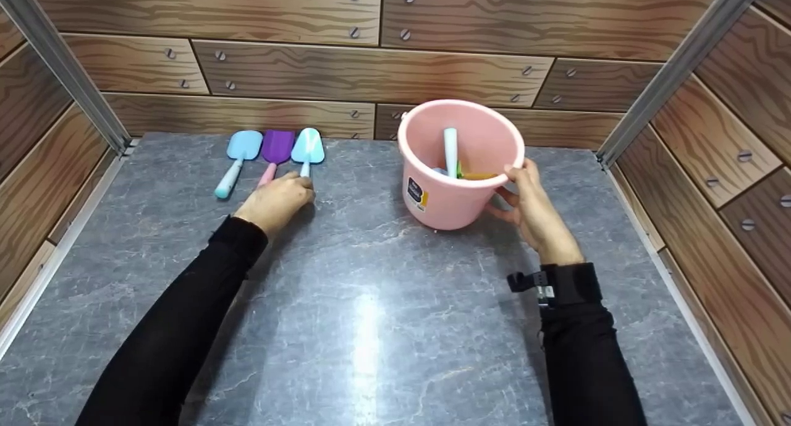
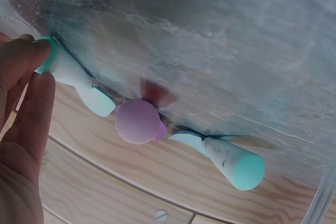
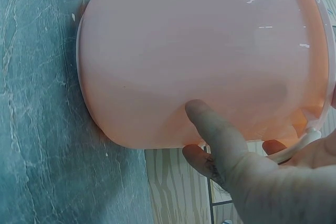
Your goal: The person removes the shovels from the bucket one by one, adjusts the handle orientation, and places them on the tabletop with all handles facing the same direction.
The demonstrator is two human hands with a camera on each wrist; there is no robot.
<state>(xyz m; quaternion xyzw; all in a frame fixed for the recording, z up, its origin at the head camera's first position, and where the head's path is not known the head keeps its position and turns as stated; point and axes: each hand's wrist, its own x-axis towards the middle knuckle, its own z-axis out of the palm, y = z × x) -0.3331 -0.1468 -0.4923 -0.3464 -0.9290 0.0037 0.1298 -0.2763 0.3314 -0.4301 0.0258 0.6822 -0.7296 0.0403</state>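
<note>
Three toy shovels lie in a row near the back wall: a blue one (image 1: 245, 145) on the left, a purple one with a pink handle (image 1: 278, 146) in the middle, and a light teal one (image 1: 308, 146) on the right. My left hand (image 1: 276, 202) pinches the teal-tipped handle end (image 2: 46, 55) of the right-hand shovel. A pink bucket (image 1: 446, 200) stands to the right, with a pale handle (image 1: 451, 151) and an orange piece (image 1: 479, 176) inside. My right hand (image 1: 536, 213) grips the bucket's rim, some fingers against its outer side (image 3: 173, 66).
A wood-patterned back wall (image 1: 296, 73) rises close behind the shovels and bucket. Similar panels (image 1: 717, 240) enclose both sides, with metal posts (image 1: 680, 73) at the corners. The grey marbled tabletop (image 1: 395, 327) extends toward me.
</note>
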